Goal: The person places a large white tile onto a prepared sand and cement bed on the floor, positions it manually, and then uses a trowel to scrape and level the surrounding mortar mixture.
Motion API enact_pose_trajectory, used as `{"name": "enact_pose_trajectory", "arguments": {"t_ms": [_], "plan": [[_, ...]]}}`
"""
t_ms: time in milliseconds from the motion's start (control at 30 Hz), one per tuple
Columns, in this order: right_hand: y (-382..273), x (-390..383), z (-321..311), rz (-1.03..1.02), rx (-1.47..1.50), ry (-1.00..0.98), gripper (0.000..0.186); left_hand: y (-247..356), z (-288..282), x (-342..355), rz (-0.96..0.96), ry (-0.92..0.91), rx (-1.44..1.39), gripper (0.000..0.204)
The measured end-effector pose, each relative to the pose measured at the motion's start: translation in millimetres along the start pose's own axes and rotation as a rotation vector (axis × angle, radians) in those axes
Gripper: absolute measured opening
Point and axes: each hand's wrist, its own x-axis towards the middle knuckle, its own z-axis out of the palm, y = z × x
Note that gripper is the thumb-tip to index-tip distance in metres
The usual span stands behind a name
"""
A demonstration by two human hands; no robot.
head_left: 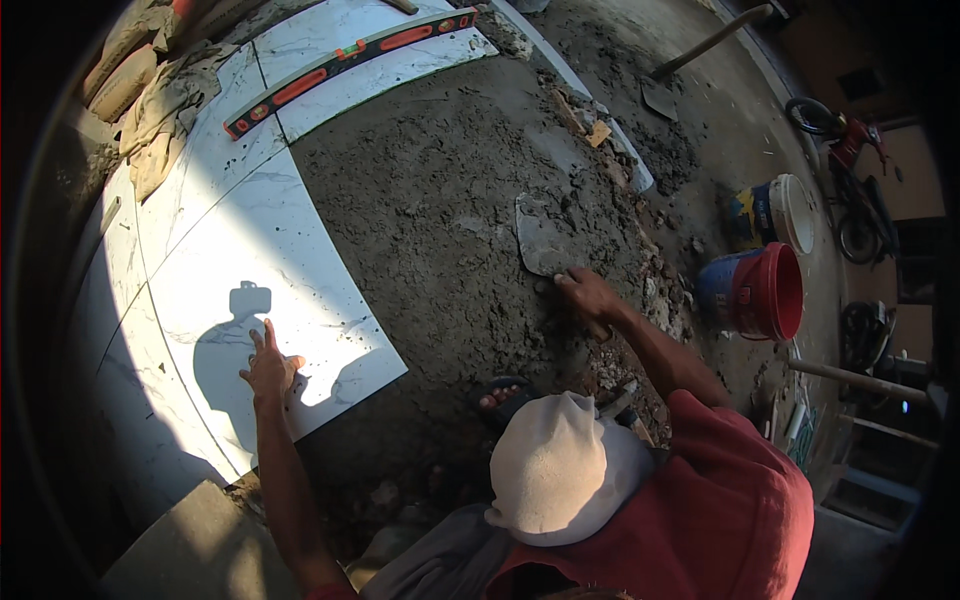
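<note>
Right hand (588, 293) is closed round the handle of a trowel (545, 243), its stiff steel blade lying on wet, heavy mortar (440, 200) at one o'clock; left hand (270, 368) rests flat, fingers spread, on a slick, brittle white tile (260, 255) at nine o'clock; hold the trowel by its handle

The trowel's handle (592, 322) is hidden inside the right hand (590, 295).

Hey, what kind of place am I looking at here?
Most likely a floor-tiling job site, partly open to sunlight. White marble-look tiles lie beside a bed of wet mortar, a trowel works it, and a spirit level rests on the tiles.
</note>
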Motion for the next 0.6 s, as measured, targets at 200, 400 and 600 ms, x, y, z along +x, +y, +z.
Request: {"name": "enact_pose_trajectory", "arguments": {"t_ms": [200, 400, 600], "plan": [[17.3, 26.1, -39.6, 0.371, 0.471, -0.030, 0.051, -4.1, 5.9, 4.4, 0.007, 0.006, 0.009, 0.101], [14.9, 7.8, -34.2, 0.406, 0.543, 0.065, 0.034, -1.7, 3.9, 2.8, 0.014, -0.005, 0.005, 0.101], [22.7, 2.8, -47.8, 0.519, 0.948, 0.139, 0.035, 2.4, -1.8, -0.9, 0.003, -0.012, -0.012, 0.101]]}}
